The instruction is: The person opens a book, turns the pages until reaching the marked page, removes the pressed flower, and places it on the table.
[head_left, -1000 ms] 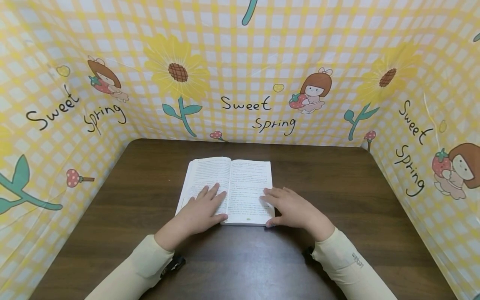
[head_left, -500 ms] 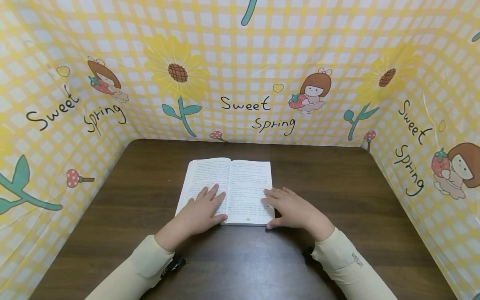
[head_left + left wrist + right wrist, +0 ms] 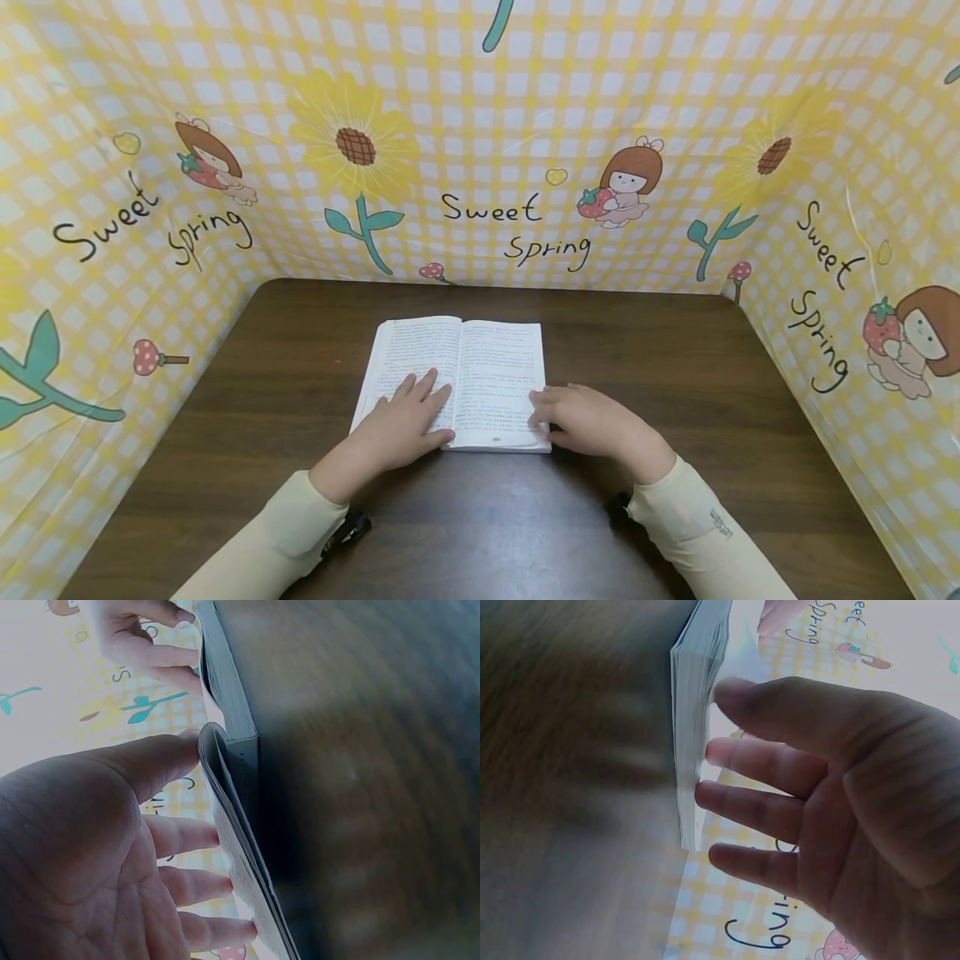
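An open book with printed white pages lies on the dark wooden table. My left hand rests spread on its left page, thumb by the lower end of the fold. In the left wrist view the left fingers are straight, their tips on the paper. My right hand is at the book's right edge, fingertips touching the right page. In the right wrist view the right thumb meets the edge of the pages, and the fingers reach over them fairly straight. The page's lower right corner looks slightly raised.
A yellow checked cloth with printed flowers, figures and lettering hangs round the back and both sides of the table. Dark straps show under the pale sleeves.
My right hand has drawn its fingertips and thumb closer together at the page's right edge, and the lower right corner of the page has lifted slightly. The left hand stays put.
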### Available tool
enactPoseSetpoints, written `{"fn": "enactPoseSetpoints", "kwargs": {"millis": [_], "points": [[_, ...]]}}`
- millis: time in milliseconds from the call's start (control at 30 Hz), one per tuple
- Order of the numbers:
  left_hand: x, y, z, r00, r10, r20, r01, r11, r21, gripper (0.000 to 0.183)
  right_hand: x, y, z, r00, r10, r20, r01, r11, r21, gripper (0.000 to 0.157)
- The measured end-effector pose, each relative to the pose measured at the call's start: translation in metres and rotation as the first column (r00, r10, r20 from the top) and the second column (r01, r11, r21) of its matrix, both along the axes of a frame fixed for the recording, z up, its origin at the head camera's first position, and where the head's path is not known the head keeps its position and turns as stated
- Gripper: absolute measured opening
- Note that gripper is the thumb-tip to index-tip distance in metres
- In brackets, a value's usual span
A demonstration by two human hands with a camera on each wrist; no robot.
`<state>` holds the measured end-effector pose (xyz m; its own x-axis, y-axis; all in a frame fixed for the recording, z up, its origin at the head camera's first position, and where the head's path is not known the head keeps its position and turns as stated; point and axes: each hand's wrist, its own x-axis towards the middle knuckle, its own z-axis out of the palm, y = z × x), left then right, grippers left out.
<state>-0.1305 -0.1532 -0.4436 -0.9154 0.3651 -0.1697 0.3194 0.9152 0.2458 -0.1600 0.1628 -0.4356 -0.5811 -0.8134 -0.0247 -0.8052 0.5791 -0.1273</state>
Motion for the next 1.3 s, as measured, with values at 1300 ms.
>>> {"fn": "enactPoseSetpoints", "kwargs": {"millis": [1300], "points": [[0.010,0.020,-0.003,0.965,-0.058,-0.255,0.082,0.993,0.085,0.081,-0.003,-0.008,0.008,0.880,-0.092,-0.467,-0.132,0.895,-0.425,0.015]]}}
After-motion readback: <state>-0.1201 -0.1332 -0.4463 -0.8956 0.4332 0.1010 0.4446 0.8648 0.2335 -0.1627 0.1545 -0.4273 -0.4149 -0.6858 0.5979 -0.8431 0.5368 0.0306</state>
